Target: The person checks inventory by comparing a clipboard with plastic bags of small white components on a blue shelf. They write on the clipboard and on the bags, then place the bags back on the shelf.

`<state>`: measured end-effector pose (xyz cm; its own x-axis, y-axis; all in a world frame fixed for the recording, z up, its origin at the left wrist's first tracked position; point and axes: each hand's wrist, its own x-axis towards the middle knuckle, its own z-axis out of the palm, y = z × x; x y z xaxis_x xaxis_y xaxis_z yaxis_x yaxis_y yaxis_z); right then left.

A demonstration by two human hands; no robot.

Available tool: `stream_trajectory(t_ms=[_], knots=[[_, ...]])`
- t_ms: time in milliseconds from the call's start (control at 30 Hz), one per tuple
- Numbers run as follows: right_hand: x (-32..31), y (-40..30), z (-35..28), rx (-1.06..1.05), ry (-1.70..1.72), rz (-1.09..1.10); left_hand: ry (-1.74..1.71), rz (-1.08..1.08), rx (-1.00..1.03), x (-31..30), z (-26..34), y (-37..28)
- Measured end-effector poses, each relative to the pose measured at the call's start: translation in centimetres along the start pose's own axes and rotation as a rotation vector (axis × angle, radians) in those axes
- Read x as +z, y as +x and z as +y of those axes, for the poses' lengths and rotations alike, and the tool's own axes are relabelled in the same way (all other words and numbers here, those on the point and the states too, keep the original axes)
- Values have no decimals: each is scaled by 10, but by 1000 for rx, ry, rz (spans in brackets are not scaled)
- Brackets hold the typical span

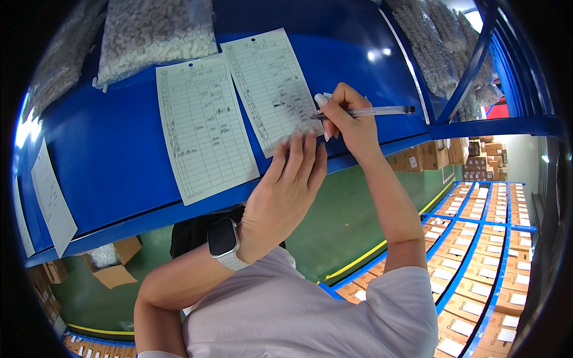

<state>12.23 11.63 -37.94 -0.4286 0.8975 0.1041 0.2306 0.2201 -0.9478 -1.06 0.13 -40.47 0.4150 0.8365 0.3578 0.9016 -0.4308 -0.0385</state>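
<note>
On a blue metal shelf [121,179] lie two printed paper cards with ruled tables and handwriting. My right hand [351,118] grips a clear-barrelled pen [385,110], its tip at the lower right of the right-hand card [264,85]. Flat fingers of my left hand [286,188] rest on that card's lower edge and hold nothing; the wrist wears a smartwatch [223,237]. The left-hand card [201,134] lies beside it, slightly overlapped or touching at the top. A small piece of paper shows partly behind my right hand.
Clear bags of small white parts [156,40] stand at the shelf's back left, bags of grey parts [429,49] at the right. More cards [51,201] hang at the left edge. An open carton [114,264] sits on the floor below; racks of labelled cartons [465,273] fill the right.
</note>
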Motion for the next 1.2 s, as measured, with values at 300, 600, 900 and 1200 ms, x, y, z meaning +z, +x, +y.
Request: stream_trajectory(t_ms=[300, 600, 900, 1200], knots=[[5, 2, 0, -36, -103, 23, 1, -6, 4, 1, 1, -1], [5, 2, 3, -35, -60, 62, -34, -7, 0, 1, 1, 0], [6, 1, 0, -38, -99, 94, -39, -21, 2, 1, 1, 0], [6, 2, 1, -29, -66, 88, -32, -14, -4, 1, 2, 0]])
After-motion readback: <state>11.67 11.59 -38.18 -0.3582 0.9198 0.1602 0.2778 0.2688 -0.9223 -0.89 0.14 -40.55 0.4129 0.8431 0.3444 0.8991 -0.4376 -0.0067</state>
